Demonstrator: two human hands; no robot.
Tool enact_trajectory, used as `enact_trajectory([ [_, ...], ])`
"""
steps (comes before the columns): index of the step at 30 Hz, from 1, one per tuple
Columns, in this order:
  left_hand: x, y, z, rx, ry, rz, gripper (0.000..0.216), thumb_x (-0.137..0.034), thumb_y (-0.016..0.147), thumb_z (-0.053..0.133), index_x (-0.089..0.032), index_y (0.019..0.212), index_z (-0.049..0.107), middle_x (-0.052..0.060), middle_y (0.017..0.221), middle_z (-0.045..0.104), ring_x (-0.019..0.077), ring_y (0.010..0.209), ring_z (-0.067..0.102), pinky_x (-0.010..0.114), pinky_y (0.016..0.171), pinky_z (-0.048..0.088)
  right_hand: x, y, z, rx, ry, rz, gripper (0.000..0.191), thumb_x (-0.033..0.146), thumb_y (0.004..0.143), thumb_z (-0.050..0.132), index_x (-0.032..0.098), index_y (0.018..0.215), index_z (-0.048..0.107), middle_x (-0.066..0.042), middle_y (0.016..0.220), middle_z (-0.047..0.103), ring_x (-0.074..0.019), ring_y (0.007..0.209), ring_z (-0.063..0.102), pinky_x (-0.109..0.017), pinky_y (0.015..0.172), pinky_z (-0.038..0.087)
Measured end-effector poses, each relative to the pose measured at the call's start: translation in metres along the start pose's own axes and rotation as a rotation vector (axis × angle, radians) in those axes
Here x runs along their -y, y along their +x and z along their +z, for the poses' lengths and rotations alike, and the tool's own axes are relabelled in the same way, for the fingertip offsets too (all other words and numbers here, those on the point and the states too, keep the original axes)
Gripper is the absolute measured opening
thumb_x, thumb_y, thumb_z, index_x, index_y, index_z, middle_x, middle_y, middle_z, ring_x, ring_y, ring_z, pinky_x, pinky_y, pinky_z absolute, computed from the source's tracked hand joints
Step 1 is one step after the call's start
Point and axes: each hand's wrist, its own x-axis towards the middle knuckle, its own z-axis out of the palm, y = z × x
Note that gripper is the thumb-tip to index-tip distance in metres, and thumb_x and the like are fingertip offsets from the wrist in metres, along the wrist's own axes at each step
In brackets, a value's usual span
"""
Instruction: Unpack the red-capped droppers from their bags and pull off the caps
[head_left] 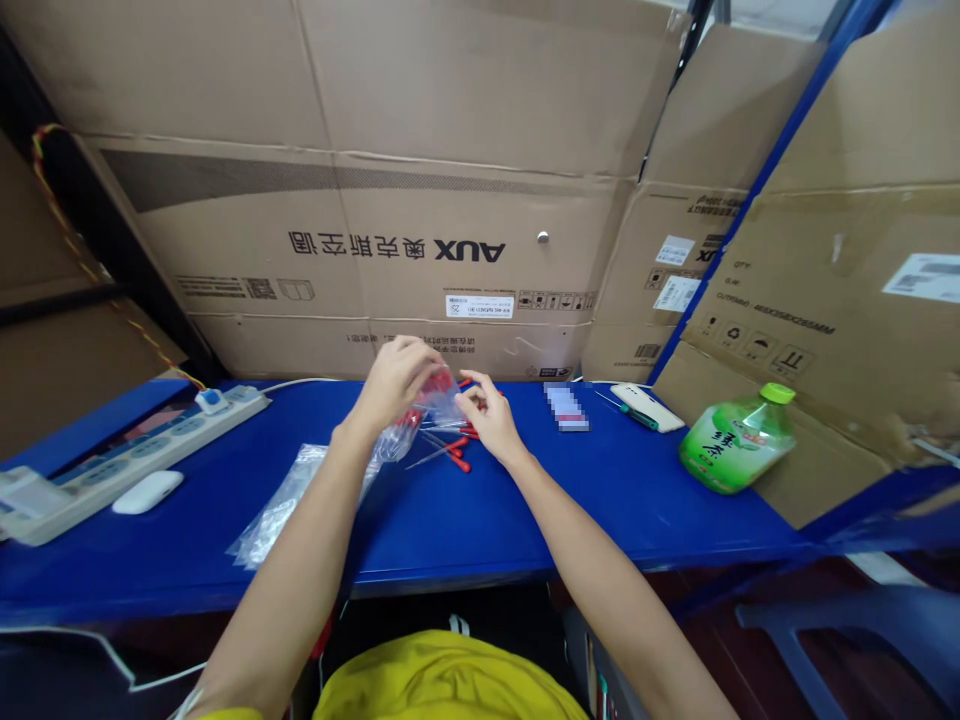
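The left hand [405, 372], nearly closed, pinched a clear bag [442, 408] above red-handled screwdrivers [460, 464]; the half-curled right hand [489, 418] met its right edge, grip uncertain. Gentle, even tension seemed best. Flat bags [281, 508] lay near-left.

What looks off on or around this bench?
The AUX lettering on the back cardboard is upside down, odd for a carton. On the blue table, red-handled tools lie crossed in a loose jumble near the right hand. No spill visible.
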Motion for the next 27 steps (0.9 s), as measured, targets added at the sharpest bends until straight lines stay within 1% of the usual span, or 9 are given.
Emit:
enact_trajectory([
  [3,-0.02,0.0,0.018,0.003,-0.049,0.104,0.024,-0.032,0.105,0.047,-0.021,0.1,0.068,0.01,0.106,0.072,0.0258,0.11,0.057,0.042,0.101,0.04,0.001,0.001,0.0,0.013,-0.063,-0.027,0.035,0.048,0.09,0.067,0.024,0.115,0.065,0.004,0.07,0.06,-0.014,0.06,0.054,-0.026,0.062,0.044],
  [6,-0.032,-0.003,0.028,-0.083,-0.049,0.12,0.022,-0.032,0.104,0.05,-0.022,0.101,0.069,0.01,0.113,0.069,0.0259,0.113,0.057,0.043,0.101,0.04,0.0,0.001,0.001,-0.083,-0.168,-0.023,0.023,0.047,0.09,0.065,0.024,0.096,0.063,0.006,0.061,0.051,-0.0137,0.055,0.048,-0.026,0.06,0.04],
  [8,-0.036,-0.006,0.031,-0.156,-0.06,0.044,0.02,-0.036,0.101,0.056,-0.022,0.101,0.07,0.011,0.114,0.067,0.0265,0.111,0.057,0.042,0.099,0.041,0.0,0.001,0.0,-0.184,-0.225,-0.021,0.02,0.045,0.092,0.063,0.025,0.092,0.06,0.006,0.061,0.049,-0.0141,0.056,0.047,-0.026,0.061,0.04],
  [11,-0.038,-0.009,0.037,-0.222,-0.239,-0.223,0.03,-0.047,0.1,0.056,-0.02,0.095,0.066,0.007,0.09,0.065,0.0211,0.084,0.058,0.035,0.08,0.044,0.0,0.001,-0.005,-0.301,-0.317,-0.035,0.013,0.038,0.093,0.06,0.025,0.09,0.058,0.005,0.064,0.05,-0.0149,0.058,0.048,-0.026,0.064,0.04],
  [14,-0.034,-0.009,0.046,-0.164,-0.644,-0.508,0.049,-0.06,0.101,0.043,-0.02,0.079,0.058,0.001,0.064,0.053,0.0144,0.057,0.046,0.029,0.058,0.037,0.001,0.001,-0.012,-0.254,-0.43,-0.097,0.006,0.026,0.092,0.057,0.025,0.094,0.062,0.001,0.078,0.059,-0.0166,0.068,0.055,-0.027,0.069,0.042],
  [17,-0.025,-0.01,0.054,-0.084,-0.887,-0.617,0.049,-0.062,0.095,0.056,-0.02,0.07,0.053,-0.002,0.059,0.049,0.0111,0.051,0.041,0.026,0.052,0.033,0.003,0.0,-0.015,-0.163,-0.525,-0.14,0.015,0.019,0.09,0.055,0.026,0.098,0.066,-0.003,0.092,0.064,-0.0184,0.076,0.059,-0.028,0.072,0.043],
  [20,-0.016,-0.013,0.058,-0.073,-0.878,-0.662,0.04,-0.052,0.086,0.07,-0.019,0.068,0.053,-0.003,0.059,0.05,0.0097,0.051,0.042,0.024,0.051,0.032,0.002,0.0,-0.015,-0.135,-0.56,-0.135,0.016,0.018,0.09,0.054,0.026,0.097,0.066,-0.003,0.092,0.064,-0.0189,0.078,0.06,-0.028,0.073,0.043],
  [25,-0.008,-0.018,0.061,0.097,-0.852,-0.798,0.035,-0.051,0.082,0.066,-0.019,0.072,0.057,0.001,0.069,0.062,0.0114,0.053,0.05,0.024,0.047,0.028,-0.003,0.0,-0.015,-0.15,-0.577,-0.132,0.015,0.016,0.088,0.054,0.026,0.094,0.064,-0.002,0.088,0.062,-0.0183,0.076,0.059,-0.028,0.072,0.044],
  [27,-0.007,-0.018,0.062,0.112,-0.852,-0.805,0.032,-0.048,0.082,0.066,-0.018,0.074,0.058,0.003,0.074,0.065,0.0119,0.055,0.053,0.024,0.047,0.029,-0.005,0.001,-0.014,-0.158,-0.567,-0.112,0.015,0.016,0.086,0.054,0.026,0.093,0.063,-0.001,0.086,0.061,-0.0185,0.075,0.059,-0.028,0.072,0.044],
])
